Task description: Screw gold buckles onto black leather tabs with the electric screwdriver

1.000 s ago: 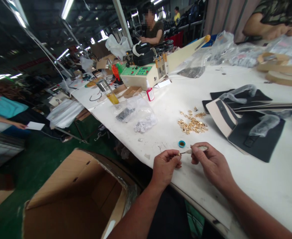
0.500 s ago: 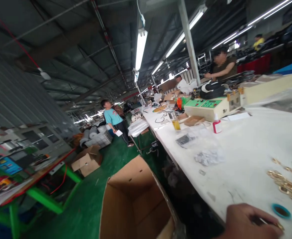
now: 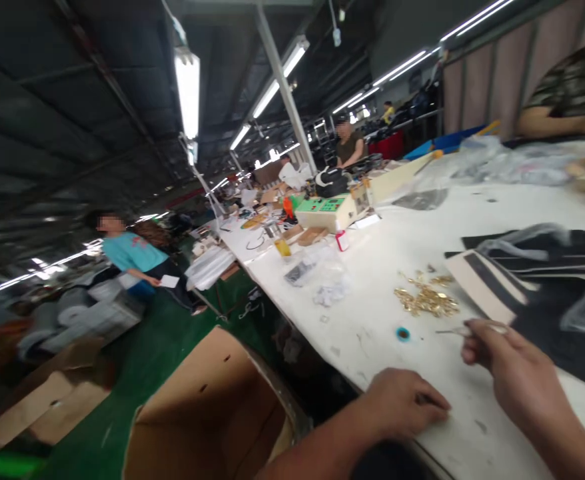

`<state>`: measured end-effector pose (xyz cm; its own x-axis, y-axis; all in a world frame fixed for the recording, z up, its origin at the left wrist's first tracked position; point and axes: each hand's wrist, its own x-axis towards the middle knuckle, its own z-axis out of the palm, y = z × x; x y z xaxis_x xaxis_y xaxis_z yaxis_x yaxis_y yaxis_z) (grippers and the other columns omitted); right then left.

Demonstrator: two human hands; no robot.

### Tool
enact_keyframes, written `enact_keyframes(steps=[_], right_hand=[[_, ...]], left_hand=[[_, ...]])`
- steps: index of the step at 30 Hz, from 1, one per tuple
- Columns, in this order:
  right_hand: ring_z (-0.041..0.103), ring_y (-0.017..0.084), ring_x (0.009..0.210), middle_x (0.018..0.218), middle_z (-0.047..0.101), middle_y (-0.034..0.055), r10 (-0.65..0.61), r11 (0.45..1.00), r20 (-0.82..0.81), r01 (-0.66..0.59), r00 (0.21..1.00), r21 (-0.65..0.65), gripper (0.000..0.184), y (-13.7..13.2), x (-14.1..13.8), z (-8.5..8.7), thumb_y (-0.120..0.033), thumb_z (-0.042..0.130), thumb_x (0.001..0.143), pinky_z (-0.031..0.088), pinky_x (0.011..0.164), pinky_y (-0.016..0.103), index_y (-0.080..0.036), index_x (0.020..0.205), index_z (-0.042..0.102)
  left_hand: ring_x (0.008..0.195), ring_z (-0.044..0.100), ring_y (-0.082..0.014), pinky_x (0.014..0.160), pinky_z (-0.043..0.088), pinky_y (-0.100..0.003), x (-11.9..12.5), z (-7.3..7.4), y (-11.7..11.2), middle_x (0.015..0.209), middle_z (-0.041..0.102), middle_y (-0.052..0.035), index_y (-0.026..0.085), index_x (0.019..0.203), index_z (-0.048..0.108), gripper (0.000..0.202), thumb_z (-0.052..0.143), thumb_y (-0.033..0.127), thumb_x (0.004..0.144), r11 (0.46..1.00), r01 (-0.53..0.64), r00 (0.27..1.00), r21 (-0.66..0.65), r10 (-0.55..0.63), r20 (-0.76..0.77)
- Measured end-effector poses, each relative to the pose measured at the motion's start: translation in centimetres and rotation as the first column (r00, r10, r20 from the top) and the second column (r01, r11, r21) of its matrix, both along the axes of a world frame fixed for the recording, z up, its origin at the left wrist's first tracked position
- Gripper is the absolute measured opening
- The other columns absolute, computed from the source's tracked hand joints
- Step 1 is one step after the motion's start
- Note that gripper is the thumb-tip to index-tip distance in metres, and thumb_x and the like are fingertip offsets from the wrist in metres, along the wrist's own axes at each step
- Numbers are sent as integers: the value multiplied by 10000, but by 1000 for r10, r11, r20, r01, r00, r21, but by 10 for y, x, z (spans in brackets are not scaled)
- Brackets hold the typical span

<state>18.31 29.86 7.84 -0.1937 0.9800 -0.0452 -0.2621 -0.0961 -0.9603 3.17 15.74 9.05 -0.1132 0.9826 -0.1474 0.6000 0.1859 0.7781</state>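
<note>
My left hand point(image 3: 407, 403) rests at the table's near edge, fingers curled and pressed together; what they hold, if anything, is hidden. My right hand point(image 3: 515, 363) is closed around a thin pointed metal tool point(image 3: 450, 331), whose tip points left over the white table point(image 3: 372, 293). Just beyond the tool's tip lies a small blue ring-shaped roll point(image 3: 402, 334) with a dark centre. Behind it is a loose pile of shiny gold metal pieces point(image 3: 427, 299). Black flat pieces point(image 3: 572, 300) and a pale strip-marked piece point(image 3: 487, 283) lie beyond my right hand.
An open cardboard box point(image 3: 207, 400) stands on the floor against the table's left side. Plastic bags point(image 3: 327, 287), a red-labelled bottle point(image 3: 341, 241) and a green-panelled machine point(image 3: 325, 210) are farther up the table. A person in a turquoise shirt point(image 3: 135, 250) is at left.
The view has swung right, bringing my right hand with the tool, the black pieces and another person at the far right into sight. A gold piece seen at my left fingertips no longer shows.
</note>
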Motion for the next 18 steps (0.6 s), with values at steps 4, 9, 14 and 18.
enact_keyframes(steps=[4, 9, 14, 18], right_hand=[[590, 127, 520, 650, 652, -2, -74, 982, -170, 42, 983, -186, 418, 10, 0, 9, -508, 924, 700, 505, 463, 212, -174, 858, 727], [595, 128, 524, 668, 663, 0, -92, 979, -204, 51, 975, -198, 421, 14, -4, 10, -510, 919, 722, 507, 471, 214, -172, 900, 742], [597, 125, 534, 683, 663, -2, -79, 979, -199, 38, 977, -202, 424, 22, -1, 1, -540, 908, 751, 500, 481, 209, -184, 908, 740], [595, 124, 543, 711, 661, -2, -65, 976, -173, 27, 983, -215, 435, 29, 1, -7, -551, 908, 761, 494, 485, 213, -185, 928, 744]], left_hand=[[968, 714, -252, 924, 553, -346, -4, 1, 18, 1031, 785, -48, 282, 988, 862, 168, 786, 309, 841, 991, 112, 979, 73, -97, -180], [859, 686, -180, 900, 554, -302, -33, 15, 52, 1061, 752, -8, 273, 1099, 812, 210, 745, 330, 908, 977, -82, 928, 197, 147, -342], [829, 672, -171, 886, 540, -310, -76, 17, 112, 1120, 733, -16, 268, 1197, 775, 258, 659, 316, 972, 971, -99, 900, 218, 181, -396], [874, 686, -173, 864, 525, -283, -98, 10, 147, 1093, 727, 6, 308, 1109, 814, 200, 720, 329, 934, 988, 25, 910, 155, 41, -413]])
